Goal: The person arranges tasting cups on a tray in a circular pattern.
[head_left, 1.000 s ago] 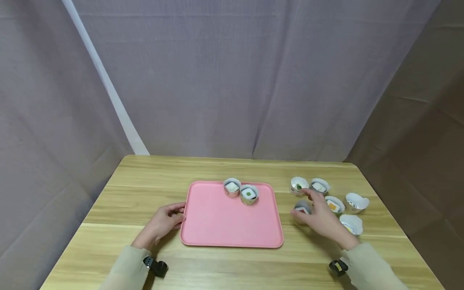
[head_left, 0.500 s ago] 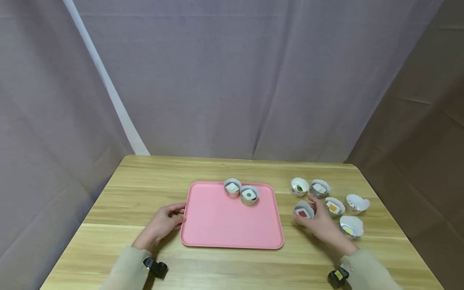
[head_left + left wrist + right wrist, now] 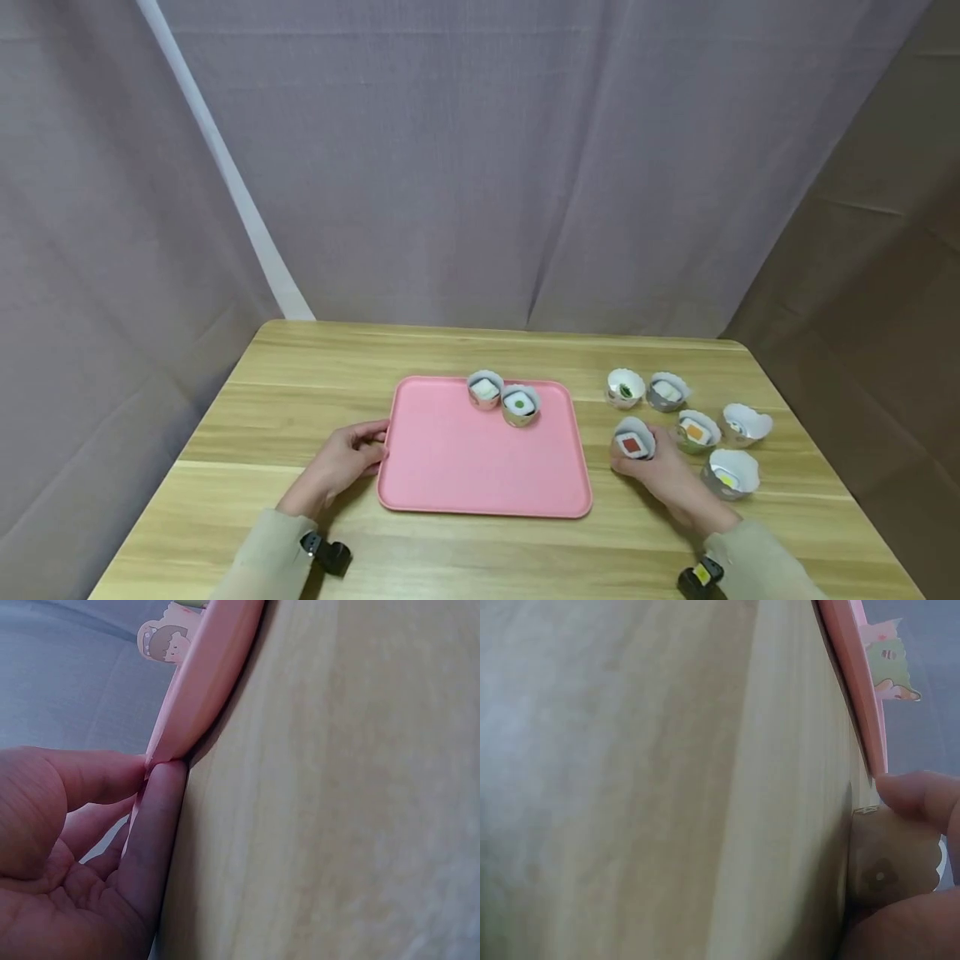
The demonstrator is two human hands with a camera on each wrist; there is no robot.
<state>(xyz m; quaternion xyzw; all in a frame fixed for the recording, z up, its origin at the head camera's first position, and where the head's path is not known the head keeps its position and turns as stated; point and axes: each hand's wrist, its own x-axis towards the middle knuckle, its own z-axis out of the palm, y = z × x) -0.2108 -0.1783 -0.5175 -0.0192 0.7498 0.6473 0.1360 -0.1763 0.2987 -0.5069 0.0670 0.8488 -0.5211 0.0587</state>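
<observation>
Right hand curls round a scalloped paper cup, and inside sits a white block with a red square! That cup is just right of the pink, rounded-corner rectangular tray, its mouth upward, its axis roughly upright; whether its base touches the wood I can't tell. Left hand pinches the tray's left edge, thumb against finger, the tray's long axis running left to right. Up on its far side, two more: a pinkish paper cup holding a white piece, touching or nearly touching a greenish paper cup with a green-dotted white one. Out right, five others cluster, orange square in one, yellow spot in another!
</observation>
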